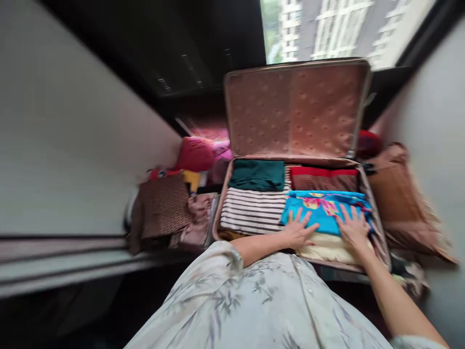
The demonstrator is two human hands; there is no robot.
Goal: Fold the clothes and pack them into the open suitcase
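We're resting both hands open, fingers spread and gripping nothing: left hand (298,231) on the blue cloth's (319,214) near left corner, right hand (353,230) toward its right end, so neither's sitting closer. It's lying in the suitcase's (261,114) right half, running long side-to-side, between red cloth (323,178) and cream cloth (330,248).

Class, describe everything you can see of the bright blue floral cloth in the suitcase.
The blue cloth is soft-looking fabric printed with pink and some yellow flowers, folded into a flat, roughly rectangular bundle. It lies in the right-hand part of the open suitcase, between a red-and-brown cloth behind and a cream cloth in front. The left hand and right hand lie on it, fingers spread. Its underside is hidden.
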